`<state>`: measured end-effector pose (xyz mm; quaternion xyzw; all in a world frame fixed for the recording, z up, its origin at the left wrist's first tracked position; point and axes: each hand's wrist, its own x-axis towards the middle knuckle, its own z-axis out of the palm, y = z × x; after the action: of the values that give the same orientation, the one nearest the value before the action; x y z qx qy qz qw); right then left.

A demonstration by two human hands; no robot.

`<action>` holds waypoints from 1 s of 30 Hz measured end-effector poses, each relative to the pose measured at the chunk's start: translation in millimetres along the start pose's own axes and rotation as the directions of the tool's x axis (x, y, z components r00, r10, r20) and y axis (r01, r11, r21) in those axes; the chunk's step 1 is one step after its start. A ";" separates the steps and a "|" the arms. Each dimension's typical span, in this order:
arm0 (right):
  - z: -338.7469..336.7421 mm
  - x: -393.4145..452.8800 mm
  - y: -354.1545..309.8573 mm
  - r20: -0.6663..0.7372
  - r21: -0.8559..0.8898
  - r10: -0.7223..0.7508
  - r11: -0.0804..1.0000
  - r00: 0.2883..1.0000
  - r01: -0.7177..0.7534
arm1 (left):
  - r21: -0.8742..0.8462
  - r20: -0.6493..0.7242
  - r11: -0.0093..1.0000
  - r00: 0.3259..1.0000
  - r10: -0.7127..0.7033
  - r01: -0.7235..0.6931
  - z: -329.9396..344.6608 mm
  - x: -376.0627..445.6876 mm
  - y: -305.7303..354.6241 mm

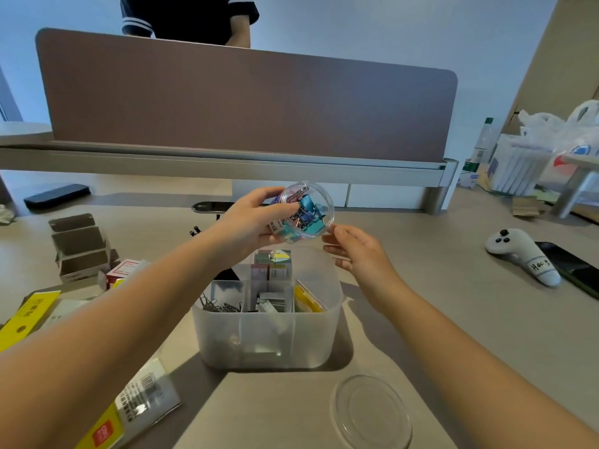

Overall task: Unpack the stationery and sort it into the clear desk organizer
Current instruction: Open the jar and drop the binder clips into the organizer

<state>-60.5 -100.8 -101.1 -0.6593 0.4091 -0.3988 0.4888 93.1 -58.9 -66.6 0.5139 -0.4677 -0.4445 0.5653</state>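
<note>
clear round plastic tub of coloured binder clips, gripped in left hand, tipped mouth-forward above frosted clear desk organizer on table, likely for pouring clips into free compartment. right hand open, fingertips just beside tub rim (probably ready to steady or catch). clear round lid set aside near front, so tub already open.
</note>
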 end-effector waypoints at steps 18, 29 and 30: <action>4.3 -6.8 12.7 0.147 0.050 0.104 0.992 0.984 -0.112 | 0.234 0.062 0.970 0.997 0.052 -0.065 -8.8 5.3 -2.1; 0.0 -14.9 14.1 0.189 0.013 0.071 0.997 0.979 -0.075 | 0.310 0.089 0.937 0.986 0.142 -0.163 -9.5 2.3 -4.3; -0.4 -14.9 14.0 0.196 0.016 0.071 0.997 0.978 -0.076 | 0.317 0.094 0.933 0.984 0.149 -0.171 -9.8 2.3 -4.5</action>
<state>-68.1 -89.7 -116.5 -0.6740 0.3787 -0.3186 0.5485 103.1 -59.9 -71.2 0.5444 -0.5937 -0.3316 0.4912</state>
